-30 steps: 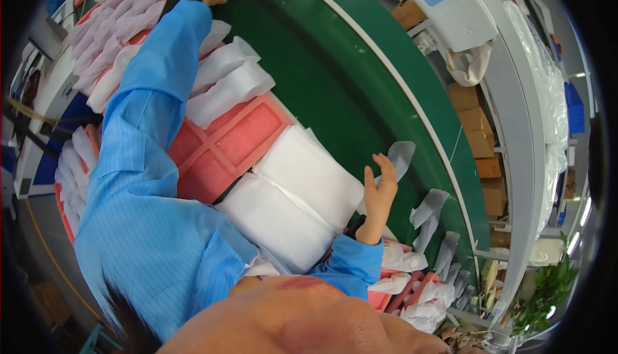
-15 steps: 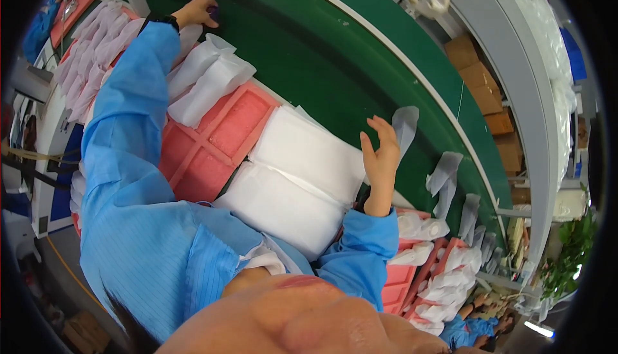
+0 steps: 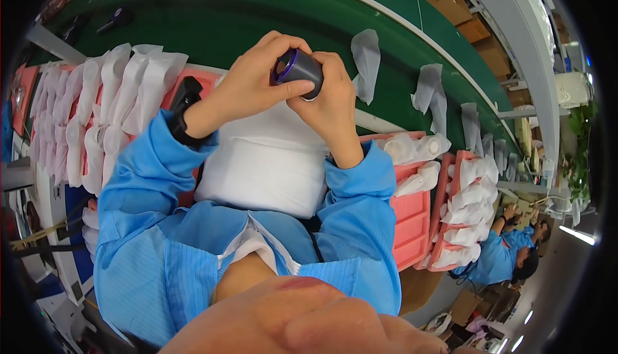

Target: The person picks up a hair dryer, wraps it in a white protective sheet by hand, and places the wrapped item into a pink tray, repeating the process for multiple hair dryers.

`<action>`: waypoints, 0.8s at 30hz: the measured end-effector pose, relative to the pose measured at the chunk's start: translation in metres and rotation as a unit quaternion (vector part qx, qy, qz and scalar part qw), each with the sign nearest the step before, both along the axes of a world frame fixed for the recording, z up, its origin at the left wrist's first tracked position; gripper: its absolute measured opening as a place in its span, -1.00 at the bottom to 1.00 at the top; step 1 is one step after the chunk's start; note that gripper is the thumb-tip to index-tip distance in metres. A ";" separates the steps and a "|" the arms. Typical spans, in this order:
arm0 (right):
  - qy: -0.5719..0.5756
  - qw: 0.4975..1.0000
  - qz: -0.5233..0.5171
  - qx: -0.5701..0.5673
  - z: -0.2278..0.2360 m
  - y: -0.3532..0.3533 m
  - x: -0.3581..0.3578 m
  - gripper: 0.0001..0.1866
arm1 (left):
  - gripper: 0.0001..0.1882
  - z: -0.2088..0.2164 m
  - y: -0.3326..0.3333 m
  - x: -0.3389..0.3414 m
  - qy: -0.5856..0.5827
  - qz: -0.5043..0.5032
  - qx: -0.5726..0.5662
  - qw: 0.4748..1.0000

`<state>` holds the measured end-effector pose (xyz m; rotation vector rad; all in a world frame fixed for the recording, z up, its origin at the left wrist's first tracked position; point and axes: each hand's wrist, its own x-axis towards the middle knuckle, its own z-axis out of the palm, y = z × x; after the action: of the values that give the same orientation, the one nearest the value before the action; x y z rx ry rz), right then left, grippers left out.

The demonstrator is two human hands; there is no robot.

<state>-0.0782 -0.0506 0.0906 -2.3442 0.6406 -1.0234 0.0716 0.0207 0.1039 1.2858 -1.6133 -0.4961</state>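
Both hands are up over the stack of white packing sheets (image 3: 264,167), gripping a short dark grey cylinder with a purple ring (image 3: 308,72) at its left end. My left hand (image 3: 251,83) wraps the ringed end, its thumb laid along the near side. Around the right end close the fingers of my right hand (image 3: 331,99). The cylinder lies tilted, and the fingers hide part of it; its exact kind cannot be made out. Beyond the hands runs the green conveyor belt (image 3: 219,19), with a translucent white sleeve (image 3: 367,64) lying on it near my right hand.
Pink compartment trays (image 3: 411,222) stand at the right, some with white-wrapped pieces. More wrapped pieces (image 3: 116,96) lie in rows at the left. Two dark handled devices (image 3: 117,19) rest on the far-left belt. A co-worker in blue (image 3: 499,251) sits at the far right.
My left hand has come back from the far left of the belt with the dark cylinder. My right hand has moved left and closed on it too. The view has turned.
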 end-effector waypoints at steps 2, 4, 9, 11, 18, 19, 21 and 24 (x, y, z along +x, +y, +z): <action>0.017 0.999 -0.032 0.011 0.003 0.002 -0.002 -0.40 | -0.64 -0.011 -0.005 -0.010 0.028 0.035 -0.052 0.998; 0.011 0.999 -0.047 -0.006 0.004 0.003 0.000 -0.41 | -0.67 -0.016 -0.009 -0.016 0.042 0.051 -0.077 0.995; 0.010 0.998 -0.065 0.004 -0.001 -0.010 -0.006 -0.48 | -0.71 -0.019 -0.015 -0.020 0.124 0.107 -0.060 0.985; 0.018 0.997 -0.065 0.024 0.002 -0.018 -0.013 -0.49 | -0.74 -0.018 -0.016 -0.017 0.405 0.072 0.033 0.911; -0.143 0.944 -0.095 0.281 -0.002 -0.042 -0.019 -0.53 | -0.88 -0.068 -0.034 -0.030 0.123 0.214 -0.025 0.969; -0.141 0.944 -0.094 0.282 -0.003 -0.045 -0.020 -0.53 | -0.90 -0.072 -0.033 -0.035 0.117 0.215 -0.008 0.970; -0.176 0.927 -0.069 0.323 -0.003 -0.050 -0.024 -0.53 | -0.88 -0.085 -0.032 -0.041 0.058 0.188 -0.008 0.980; -0.207 0.903 -0.038 0.375 -0.001 -0.052 -0.026 -0.51 | -0.85 -0.099 -0.029 -0.048 -0.064 0.133 -0.007 0.989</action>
<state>-0.1042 -0.1027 0.0896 -1.3928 0.7803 -1.0249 0.0238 -0.0081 0.0051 1.5209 -1.5153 -0.2412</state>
